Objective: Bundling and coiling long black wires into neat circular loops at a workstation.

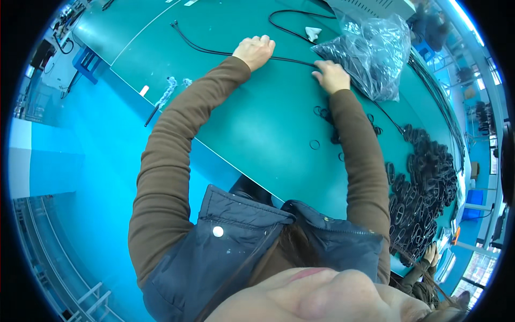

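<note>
From where I stand, I see a black cable point(294, 60) lying across the green table point(252, 112), passing under both hands. The left hand point(254, 52) is closed upon it, fingers curled together, and the cable's free end points toward ten o'clock from there. The right hand point(333, 78) lies beside the same cable, its thumb near the fingers; whether it pinches, I cannot tell. From this hand, a clear bag point(370, 59) is at two o'clock, small rings point(315, 144) at six, and a dark pile point(424, 188) between four and five.
</note>
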The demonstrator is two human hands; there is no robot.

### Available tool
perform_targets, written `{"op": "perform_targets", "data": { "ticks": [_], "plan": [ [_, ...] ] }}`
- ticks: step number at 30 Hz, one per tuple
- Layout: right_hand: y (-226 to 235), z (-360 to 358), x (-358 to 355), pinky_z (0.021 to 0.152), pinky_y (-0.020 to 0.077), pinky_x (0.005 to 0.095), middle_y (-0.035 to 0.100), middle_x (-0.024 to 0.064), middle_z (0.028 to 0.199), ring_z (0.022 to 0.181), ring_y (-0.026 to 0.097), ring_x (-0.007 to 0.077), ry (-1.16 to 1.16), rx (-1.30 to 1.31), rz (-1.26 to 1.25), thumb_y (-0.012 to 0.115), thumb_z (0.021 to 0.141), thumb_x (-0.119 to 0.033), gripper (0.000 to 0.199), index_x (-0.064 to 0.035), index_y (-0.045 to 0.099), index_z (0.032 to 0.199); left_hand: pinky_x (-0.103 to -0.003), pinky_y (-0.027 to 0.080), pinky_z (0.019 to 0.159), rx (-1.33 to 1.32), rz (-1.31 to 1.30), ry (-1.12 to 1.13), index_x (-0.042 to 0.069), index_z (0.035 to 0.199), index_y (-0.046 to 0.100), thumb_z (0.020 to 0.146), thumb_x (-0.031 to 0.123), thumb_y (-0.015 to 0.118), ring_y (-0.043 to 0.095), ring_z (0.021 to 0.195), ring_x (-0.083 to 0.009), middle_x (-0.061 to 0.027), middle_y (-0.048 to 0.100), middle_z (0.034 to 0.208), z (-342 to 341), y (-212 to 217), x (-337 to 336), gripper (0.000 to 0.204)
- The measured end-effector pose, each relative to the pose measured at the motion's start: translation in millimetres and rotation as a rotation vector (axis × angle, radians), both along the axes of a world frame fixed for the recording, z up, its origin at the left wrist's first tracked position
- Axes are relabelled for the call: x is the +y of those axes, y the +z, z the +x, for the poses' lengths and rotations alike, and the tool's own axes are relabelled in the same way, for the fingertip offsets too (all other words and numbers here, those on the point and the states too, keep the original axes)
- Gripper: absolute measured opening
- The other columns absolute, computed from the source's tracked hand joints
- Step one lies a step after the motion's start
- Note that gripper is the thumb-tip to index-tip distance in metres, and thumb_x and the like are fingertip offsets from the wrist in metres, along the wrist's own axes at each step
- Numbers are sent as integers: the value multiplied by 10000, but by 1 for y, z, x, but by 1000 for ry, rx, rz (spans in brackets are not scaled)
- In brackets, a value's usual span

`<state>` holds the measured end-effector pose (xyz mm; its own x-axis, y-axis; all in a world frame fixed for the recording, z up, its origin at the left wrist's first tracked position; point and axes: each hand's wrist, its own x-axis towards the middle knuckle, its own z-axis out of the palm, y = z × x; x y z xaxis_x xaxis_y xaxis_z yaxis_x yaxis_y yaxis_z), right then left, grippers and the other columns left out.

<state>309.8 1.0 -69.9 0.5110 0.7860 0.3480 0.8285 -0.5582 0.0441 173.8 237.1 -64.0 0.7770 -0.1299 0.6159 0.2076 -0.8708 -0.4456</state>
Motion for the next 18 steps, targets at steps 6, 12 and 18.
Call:
{"op": "perform_targets", "data": {
  "ticks": [6, 12, 18],
  "plan": [
    [-22, 13, 27, 630, 522, 430, 602, 83, 890, 781, 626, 311, -64, -69, 3, 605, 825, -222, 126, -127, 596, 908, -309, 513, 560, 147, -207, -56, 76, 859, 553, 807, 126, 567, 600, 659, -203, -70, 571, 824, -8, -17, 6, 73],
    [-5, 35, 33, 546, 506, 370, 596, 62, 831, 683, 623, 267, 156, -554, -121, 568, 810, -185, 43, -142, 568, 814, -323, 522, 571, 249, -61, 83, 57, 953, 566, 808, 117, 566, 604, 663, -209, -82, 593, 827, 0, -33, 11, 157],
    [24, 47, 23, 540, 502, 387, 612, 65, 768, 634, 620, 272, 143, -623, -36, 574, 805, -189, 59, -131, 573, 815, -343, 525, 543, 10, -118, 16, 64, 923, 575, 810, 126, 562, 619, 640, -231, -86, 618, 792, 14, -27, 22, 130]
  ]
}}
